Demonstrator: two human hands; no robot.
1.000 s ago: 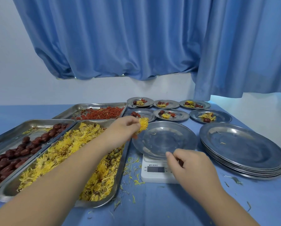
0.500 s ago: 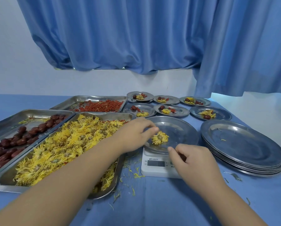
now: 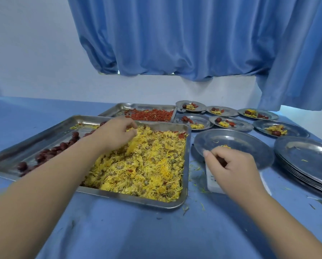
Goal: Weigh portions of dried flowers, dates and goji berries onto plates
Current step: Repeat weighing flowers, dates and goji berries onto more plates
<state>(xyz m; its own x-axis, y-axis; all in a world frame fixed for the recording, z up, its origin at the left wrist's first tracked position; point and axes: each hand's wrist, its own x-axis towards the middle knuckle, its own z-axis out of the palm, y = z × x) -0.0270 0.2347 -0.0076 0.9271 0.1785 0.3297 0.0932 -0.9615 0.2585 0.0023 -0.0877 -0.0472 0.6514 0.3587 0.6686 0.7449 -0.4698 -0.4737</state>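
Note:
My left hand (image 3: 117, 133) reaches into the far end of the middle tray (image 3: 187, 161), its fingers curled round a clump of dried yellow flowers (image 3: 147, 165). My right hand (image 3: 231, 165) hovers over the white scale (image 3: 212, 182), fingers loosely curled, thumb at the near rim of the steel plate (image 3: 240, 143) on it. Nothing shows in that hand. A small tuft of flowers (image 3: 225, 146) lies on the plate, mostly hidden by my right hand. Red dates (image 3: 63, 146) fill the left tray, goji berries (image 3: 152, 114) the far tray.
A stack of bare steel plates (image 3: 306, 157) stands at the right. Several filled small plates (image 3: 229, 123) sit in two rows behind the scale. Loose petals litter the blue cloth (image 3: 156, 230) around the scale. A blue curtain hangs behind the table.
My left hand carried flowers to the plate on the scale, dropped them, and has gone back left into the flower tray. My right hand stayed by the scale.

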